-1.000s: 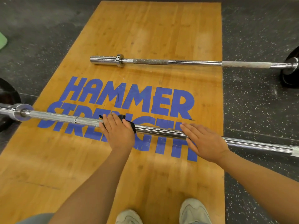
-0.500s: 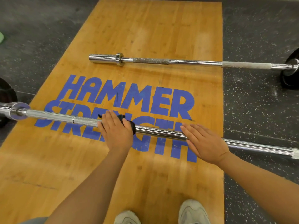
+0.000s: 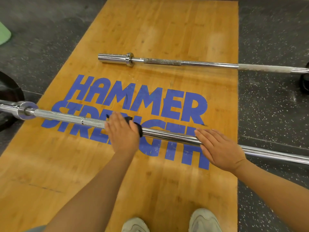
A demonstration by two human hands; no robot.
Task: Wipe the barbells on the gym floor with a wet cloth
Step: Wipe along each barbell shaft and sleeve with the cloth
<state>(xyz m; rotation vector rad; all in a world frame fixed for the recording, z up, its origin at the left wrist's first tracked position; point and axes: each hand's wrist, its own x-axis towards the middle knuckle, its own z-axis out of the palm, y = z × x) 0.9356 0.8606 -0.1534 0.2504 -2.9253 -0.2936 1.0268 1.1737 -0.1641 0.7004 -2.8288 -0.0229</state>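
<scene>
The near barbell [image 3: 167, 135] lies across the wooden platform, its shaft chrome with a knurled stretch to the left. My left hand [image 3: 122, 133] sits on top of this bar and grips a black cloth [image 3: 138, 128] wrapped over it; only the cloth's edges show past my fingers. To the right, my right hand [image 3: 220, 148] rests flat on the same bar with straight fingers. A second barbell [image 3: 200, 64] lies farther away, parallel, with a chalky white patch near its right end.
The wooden platform [image 3: 150, 30] bears blue lettering and is flanked by speckled black rubber floor. Black plates sit at the left edge [image 3: 8, 91] and the right edge [image 3: 304, 82]. A green object [image 3: 4, 36] lies far left. My shoes [image 3: 204, 220] stand near the bottom.
The view has shifted a little. Both hands stay at nearly the same spots on the near bar.
</scene>
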